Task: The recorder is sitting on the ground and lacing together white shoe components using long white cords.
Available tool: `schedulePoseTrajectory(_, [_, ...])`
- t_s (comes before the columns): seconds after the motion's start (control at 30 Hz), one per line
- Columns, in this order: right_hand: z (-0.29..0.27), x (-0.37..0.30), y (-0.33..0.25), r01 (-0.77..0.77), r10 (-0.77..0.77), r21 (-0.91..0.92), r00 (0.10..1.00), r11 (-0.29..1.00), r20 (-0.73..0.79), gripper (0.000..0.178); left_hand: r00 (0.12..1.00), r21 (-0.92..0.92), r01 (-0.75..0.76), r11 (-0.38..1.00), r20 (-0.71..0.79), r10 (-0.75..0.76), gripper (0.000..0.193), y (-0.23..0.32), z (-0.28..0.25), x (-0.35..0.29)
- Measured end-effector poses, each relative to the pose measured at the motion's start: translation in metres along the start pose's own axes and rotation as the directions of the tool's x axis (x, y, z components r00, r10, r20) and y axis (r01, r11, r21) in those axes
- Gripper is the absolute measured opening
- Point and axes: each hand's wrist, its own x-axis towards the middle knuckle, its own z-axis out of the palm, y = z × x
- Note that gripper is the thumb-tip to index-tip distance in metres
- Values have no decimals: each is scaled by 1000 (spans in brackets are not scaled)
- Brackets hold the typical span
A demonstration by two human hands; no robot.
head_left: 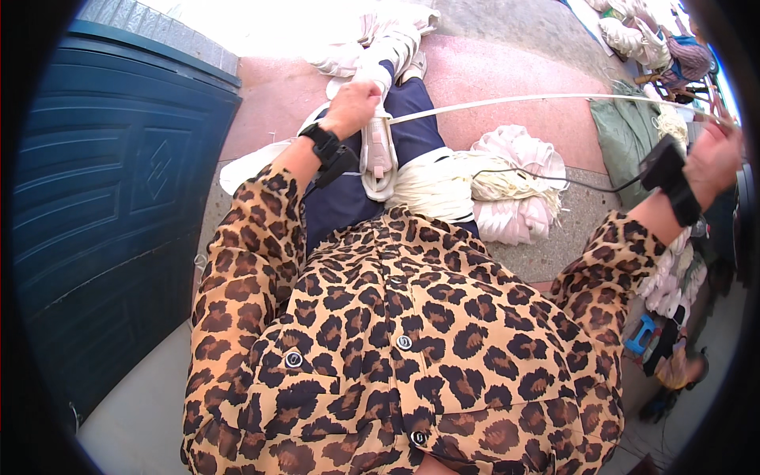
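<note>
A white and pale pink shoe upper [378, 154] lies lengthwise over my dark blue trousers. At its far left edge, my left hand [352, 109] is closed in a fist and appears to grip it. A flat white shoelace [507, 104] runs taut from the upper far out to the right. My right hand [715, 154], raised and somewhat blurred, closes on the lace near its end. Across my lap rests a thick bundle of cream laces [434, 188]. Just right of it sits a pile of pale pink and white uppers [516, 150].
A dark blue panelled door [119, 158] stands close on my left. More white uppers [400, 36] are heaped beyond my feet. To the right are a grey-green sack [625, 134], another seated person [687, 63] and a blue object [640, 334]. A black cable [582, 184] hangs from my right wrist.
</note>
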Motion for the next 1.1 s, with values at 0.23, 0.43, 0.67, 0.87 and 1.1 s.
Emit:
schedulePoseTrajectory(0.23, [73,-209,100,-422,692,-573,216,703,689,19,997,158,-79,984,30,75,33,-31,-4,-40])
schedulePoseTrajectory(0.43, [94,-347,142,123,508,-527,153,841,848,22,1000,200,-18,980,-14,22,28,-22,-1,-40])
schedulePoseTrajectory(0.67, [99,-356,135,421,273,-361,256,832,927,18,998,255,-33,967,65,17,14,-23,-6,-45])
schedulePoseTrajectory(0.87, [97,-356,148,521,222,-263,140,812,965,17,999,267,-14,964,54,-1,16,-19,-6,-47])
schedulePoseTrajectory(1.1, [97,-361,144,454,225,-346,299,821,927,13,998,241,23,970,50,-36,17,-18,-7,-43])
